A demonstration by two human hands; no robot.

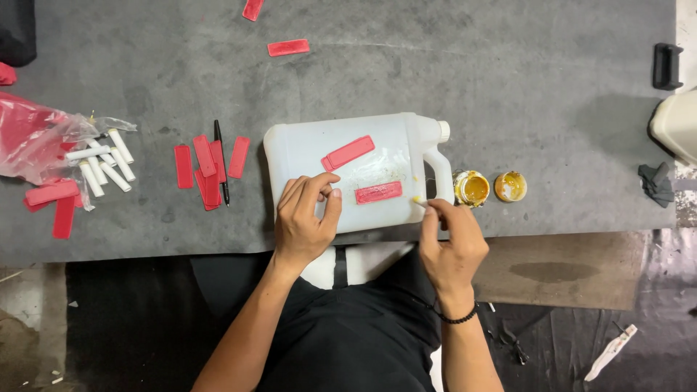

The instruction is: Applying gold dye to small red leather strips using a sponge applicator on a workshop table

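Gluing underway: right hand (451, 243) pinches a glue-tipped stick (420, 202) beside the red strip (378, 192); left hand (305, 218), fingers curled empty, steadies the white jerrycan (348, 170).

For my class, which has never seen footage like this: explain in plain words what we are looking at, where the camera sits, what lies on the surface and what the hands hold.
There is one picture, taken by a camera worn on a person's head and looking down at their own two bare hands. No machine is involved.

On the grey mat lies a white plastic jug on its side, with two flat red strips resting on it. The left hand rests on the jug. The right hand pinches a thin stick with a yellow tip.

Beside the jug stand a small open jar of yellow paste and its lid. To the left lie more red strips, a black pen and white tubes by a plastic bag.
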